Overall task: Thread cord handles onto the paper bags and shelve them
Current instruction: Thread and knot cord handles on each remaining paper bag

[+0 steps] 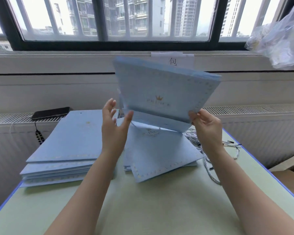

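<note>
Two hands flank one raised paper bag [163,92]: your right hand [204,126] pinches its lower corner, your left hand [115,122] hovers open-fingered beside the other; cords [193,139] lie below your right wrist.

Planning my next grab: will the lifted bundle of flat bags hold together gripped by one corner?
Probably fairly stiff: the lifted bags look flat though the right hand pinches just one corner. Likely to slide apart: their far edges fan out.

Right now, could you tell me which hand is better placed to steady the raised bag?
Probably the left hand: it is open at the lower left edge of the raised bag, while the right hand pinches its lower right corner.
</note>
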Tool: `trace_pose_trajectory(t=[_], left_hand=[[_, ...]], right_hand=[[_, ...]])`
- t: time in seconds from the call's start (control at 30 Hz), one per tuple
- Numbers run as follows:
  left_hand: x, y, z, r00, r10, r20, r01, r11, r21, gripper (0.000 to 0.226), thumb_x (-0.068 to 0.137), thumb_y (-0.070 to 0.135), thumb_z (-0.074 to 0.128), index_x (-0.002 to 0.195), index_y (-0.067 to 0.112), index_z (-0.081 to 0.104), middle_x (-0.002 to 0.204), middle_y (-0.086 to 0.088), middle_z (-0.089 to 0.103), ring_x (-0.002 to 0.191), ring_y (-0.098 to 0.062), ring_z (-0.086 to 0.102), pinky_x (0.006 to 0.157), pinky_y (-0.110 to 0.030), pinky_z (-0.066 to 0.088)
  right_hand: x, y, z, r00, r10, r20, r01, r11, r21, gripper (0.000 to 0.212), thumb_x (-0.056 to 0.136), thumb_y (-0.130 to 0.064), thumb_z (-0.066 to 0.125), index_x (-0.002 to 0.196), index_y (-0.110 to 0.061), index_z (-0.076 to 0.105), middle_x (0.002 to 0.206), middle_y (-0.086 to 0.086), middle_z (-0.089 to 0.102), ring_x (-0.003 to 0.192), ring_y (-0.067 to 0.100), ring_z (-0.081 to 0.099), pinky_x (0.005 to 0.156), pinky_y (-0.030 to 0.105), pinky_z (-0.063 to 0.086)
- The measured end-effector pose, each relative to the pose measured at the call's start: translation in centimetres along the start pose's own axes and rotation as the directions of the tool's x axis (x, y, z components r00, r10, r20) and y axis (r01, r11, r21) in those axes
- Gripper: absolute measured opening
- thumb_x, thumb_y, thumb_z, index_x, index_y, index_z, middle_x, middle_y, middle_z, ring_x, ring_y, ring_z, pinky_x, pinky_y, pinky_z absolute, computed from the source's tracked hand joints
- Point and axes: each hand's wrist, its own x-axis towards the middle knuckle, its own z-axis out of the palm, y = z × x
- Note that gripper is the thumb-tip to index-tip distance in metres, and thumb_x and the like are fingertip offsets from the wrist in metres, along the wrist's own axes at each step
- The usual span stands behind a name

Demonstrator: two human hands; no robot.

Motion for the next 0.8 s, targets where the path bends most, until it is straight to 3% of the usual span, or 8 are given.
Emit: trace_pose_trajectory(t=[0.1,0.23,0.3,0.37,0.43,0.53,0.67,0.8], left_hand=[[-0.5,-1.9,0.6,0.982,-0.130,0.140,0.090,0.961,0.262,0.067,0.089,0.034,0.063,0.145,0.019,0.031,0.147,0.004,0.038,0.132,-0.015,0.039,0.106,-0.028,0.033],[-1.5,-1.7,1.9,0.954,-0.162,0.253,0.132,0.983,0.132,0.070,0.089,0.031,0.063,0.148,0.019,0.027,0.143,0.001,0.044,0.120,-0.009,0.050,0.093,-0.021,0.038],[-2.0,-1.3,2.6,0.932,-0.164,0.324,0.143,0.986,0.088,0.076,0.087,0.031,0.064,0.150,0.023,0.021,0.145,0.003,0.041,0.122,-0.012,0.050,0.091,-0.022,0.040],[-2.8,-1.6,3.1,0.928,-0.088,0.361,0.027,0.985,0.169,0.086,0.083,0.034,0.069,0.150,0.026,0.017,0.151,0.005,0.032,0.133,-0.015,0.039,0.100,-0.027,0.039],[-3.5,-2.2,3.5,0.918,0.074,0.389,-0.215,0.919,0.331,0.091,0.078,0.036,0.074,0.150,0.026,0.018,0.157,-0.001,0.019,0.142,-0.019,0.023,0.110,-0.034,0.029],[-3.7,-3.0,3.6,0.843,0.325,0.428,-0.507,0.745,0.433,0.078,0.078,0.027,0.076,0.144,0.019,0.035,0.150,-0.015,0.033,0.138,-0.034,0.033,0.102,-0.047,0.040],[-3.4,-3.5,3.2,0.780,0.534,0.327,-0.626,0.643,0.442,0.040,0.084,0.010,0.058,0.124,0.003,0.061,0.124,-0.017,0.062,0.113,-0.035,0.060,0.076,-0.051,0.057],[-2.5,-3.6,2.1,0.764,0.564,0.314,-0.644,0.639,0.420,0.036,0.089,0.013,0.044,0.114,0.003,0.068,0.113,-0.012,0.068,0.104,-0.027,0.066,0.083,-0.043,0.056]], right_hand=[[0.0,0.0,0.2,0.997,0.035,-0.073,-0.030,0.997,0.066,0.019,0.089,-0.016,0.065,0.081,-0.031,0.073,0.074,-0.015,0.069,0.075,0.007,0.058,0.083,0.036,0.052],[-0.3,-0.4,1.1,0.989,0.126,-0.081,-0.106,0.972,0.207,0.020,0.090,-0.010,0.061,0.081,-0.024,0.073,0.076,-0.010,0.071,0.074,0.011,0.064,0.077,0.031,0.056],[-0.8,-0.6,1.9,0.983,0.180,-0.029,-0.162,0.935,0.316,0.011,0.087,-0.014,0.061,0.089,-0.018,0.071,0.079,-0.005,0.073,0.075,0.014,0.068,0.070,0.026,0.056],[-1.5,-0.8,2.7,0.977,0.211,0.023,-0.204,0.903,0.379,0.013,0.083,-0.019,0.061,0.093,-0.015,0.069,0.083,-0.003,0.074,0.078,0.015,0.070,0.068,0.027,0.056],[-2.1,-0.9,3.4,0.973,0.223,0.063,-0.230,0.900,0.371,0.012,0.089,-0.011,0.058,0.096,-0.015,0.067,0.087,-0.001,0.073,0.082,0.017,0.070,0.068,0.028,0.056],[-2.9,-1.1,4.0,0.966,0.193,0.174,-0.243,0.907,0.344,0.025,0.094,0.000,0.049,0.103,-0.019,0.064,0.097,-0.003,0.072,0.092,0.019,0.069,0.068,0.030,0.056],[-3.3,-1.4,4.4,0.936,0.180,0.302,-0.286,0.890,0.356,0.030,0.093,0.002,0.049,0.111,-0.021,0.059,0.109,-0.003,0.068,0.102,0.018,0.066,0.073,0.033,0.056],[-1.4,-1.9,2.8,0.949,0.261,0.179,-0.315,0.824,0.470,0.020,0.093,-0.007,0.052,0.110,-0.016,0.056,0.112,0.006,0.062,0.101,0.022,0.062,0.075,0.038,0.057]])
